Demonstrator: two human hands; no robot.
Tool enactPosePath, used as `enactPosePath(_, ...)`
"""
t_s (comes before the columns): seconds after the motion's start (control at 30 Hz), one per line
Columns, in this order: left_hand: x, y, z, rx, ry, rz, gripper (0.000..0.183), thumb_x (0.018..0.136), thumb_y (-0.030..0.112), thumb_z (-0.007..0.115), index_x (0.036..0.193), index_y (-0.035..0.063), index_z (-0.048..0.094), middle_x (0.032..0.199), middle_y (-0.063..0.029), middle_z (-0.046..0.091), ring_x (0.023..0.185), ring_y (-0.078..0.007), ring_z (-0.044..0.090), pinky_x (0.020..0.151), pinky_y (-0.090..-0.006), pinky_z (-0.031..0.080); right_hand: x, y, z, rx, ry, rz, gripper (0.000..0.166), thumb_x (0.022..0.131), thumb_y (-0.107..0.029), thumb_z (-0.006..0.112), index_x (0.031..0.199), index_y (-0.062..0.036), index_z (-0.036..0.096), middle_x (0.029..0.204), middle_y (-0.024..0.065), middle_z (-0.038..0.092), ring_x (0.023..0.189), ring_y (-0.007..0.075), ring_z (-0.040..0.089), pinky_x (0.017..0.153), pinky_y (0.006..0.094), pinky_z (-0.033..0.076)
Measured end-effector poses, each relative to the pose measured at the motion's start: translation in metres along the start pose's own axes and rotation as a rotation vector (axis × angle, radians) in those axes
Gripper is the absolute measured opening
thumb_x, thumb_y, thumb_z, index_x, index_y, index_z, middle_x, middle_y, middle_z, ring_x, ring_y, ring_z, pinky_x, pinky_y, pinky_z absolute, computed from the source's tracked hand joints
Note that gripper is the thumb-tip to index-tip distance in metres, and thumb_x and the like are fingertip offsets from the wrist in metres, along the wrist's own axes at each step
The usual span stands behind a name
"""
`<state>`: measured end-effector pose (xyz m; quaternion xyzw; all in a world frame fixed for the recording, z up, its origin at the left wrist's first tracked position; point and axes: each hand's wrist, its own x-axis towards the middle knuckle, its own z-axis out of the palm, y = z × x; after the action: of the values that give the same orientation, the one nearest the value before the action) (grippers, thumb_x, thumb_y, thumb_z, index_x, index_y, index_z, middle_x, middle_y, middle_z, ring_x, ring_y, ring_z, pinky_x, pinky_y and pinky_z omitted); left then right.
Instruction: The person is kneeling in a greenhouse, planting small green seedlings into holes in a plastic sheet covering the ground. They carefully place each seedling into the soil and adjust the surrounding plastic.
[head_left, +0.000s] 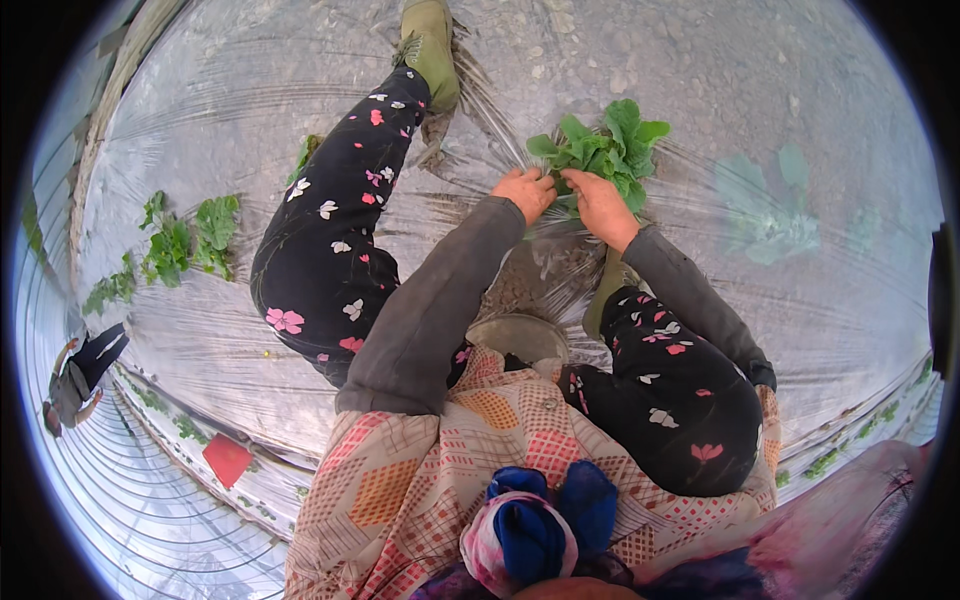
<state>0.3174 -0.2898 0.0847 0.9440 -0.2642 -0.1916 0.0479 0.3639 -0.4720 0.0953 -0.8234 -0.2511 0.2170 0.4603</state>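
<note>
Both my hands meet at the base of a leafy green plant (619, 154), which comes up through clear plastic mulch film (480, 135). My left hand (527, 193) is at the plant's left side, its curled fingertips on gathered film. From the right, my right hand (600, 206) reaches in, thumb and forefinger close to the left fingertips under the leaves. Whether either hand grips the film or a stem cannot be told. Bare soil (536, 277) shows just below the hands, with a round, dull-coloured bowl or basin (521, 337) between my legs.
Another plant (769, 202) lies under the film at right. More leafy plants (176, 244) stand in openings at left. My boots (431, 56) rest on the film. Far left, another person (79, 379) stands beside the greenhouse frame, near a red square object (227, 460).
</note>
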Motion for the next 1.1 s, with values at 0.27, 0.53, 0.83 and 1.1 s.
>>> enactPosePath(0.27,0.001,0.008,-0.006,-0.099,-0.041,-0.008,0.031,0.076,0.009,0.055,0.107,0.0153,0.058,0.1,-0.0026,0.056,0.099,-0.0226,0.054,0.082,-0.0359,0.045,0.009,0.0,-0.028,-0.607,-0.242,-0.214,0.016,0.074,-0.003,0.053,0.088,-0.0065,0.059,0.086,0.0091,0.058,0.087,0.027,0.059,0.074,0.0375,0.049)
enactPosePath(0.53,0.001,0.021,-0.001,-0.163,-0.087,-0.047,0.035,0.074,0.007,0.058,0.109,0.0114,0.057,0.102,-0.0051,0.056,0.097,-0.0237,0.055,0.082,-0.0375,0.046,0.031,0.006,-0.038,-0.863,-0.252,-0.404,0.014,0.073,-0.008,0.056,0.086,-0.0093,0.06,0.085,0.0055,0.057,0.087,0.0224,0.057,0.079,0.0343,0.045)
enactPosePath(0.83,0.004,0.033,-0.003,-0.203,-0.326,-0.133,0.044,0.076,0.007,0.059,0.119,0.0109,0.053,0.114,-0.0081,0.054,0.101,-0.0253,0.056,0.076,-0.0375,0.05,0.007,-0.026,-0.014,-0.22,-0.298,-0.127,0.018,0.071,0.002,0.05,0.087,-0.0009,0.058,0.084,0.0177,0.06,0.082,0.0371,0.059,0.07,0.0436,0.048)
enactPosePath(1.1,0.008,0.034,-0.002,-0.196,-0.351,-0.069,0.054,0.072,0.006,0.062,0.125,0.0121,0.051,0.129,-0.0081,0.047,0.109,-0.0259,0.052,0.074,-0.0382,0.052,0.007,-0.006,-0.028,-0.762,-0.381,-0.068,0.018,0.077,-0.007,0.053,0.094,-0.0052,0.059,0.084,0.0135,0.062,0.08,0.0299,0.063,0.068,0.0401,0.051)
